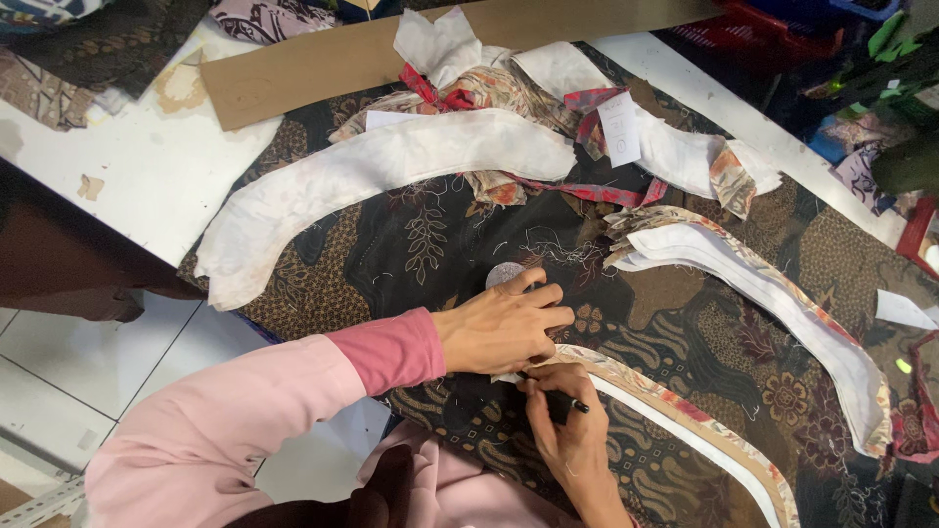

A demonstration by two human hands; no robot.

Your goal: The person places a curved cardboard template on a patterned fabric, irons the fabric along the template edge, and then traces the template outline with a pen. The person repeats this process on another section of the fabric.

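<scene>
My left hand lies flat on a dark batik cloth with brown floral patterns, fingers curled, pressing down the end of a curved cloth strip with a white lining. A small round grey disc sits just beyond its fingertips. My right hand is directly below the left and grips a black pen, its tip at the strip's end. Both arms wear pink sleeves.
Several curved white interfacing pieces lie on the cloth: a long one at upper left, a stack at right. Patterned scraps and a paper tag sit behind. A brown cardboard strip crosses the white table. Tiled floor shows at lower left.
</scene>
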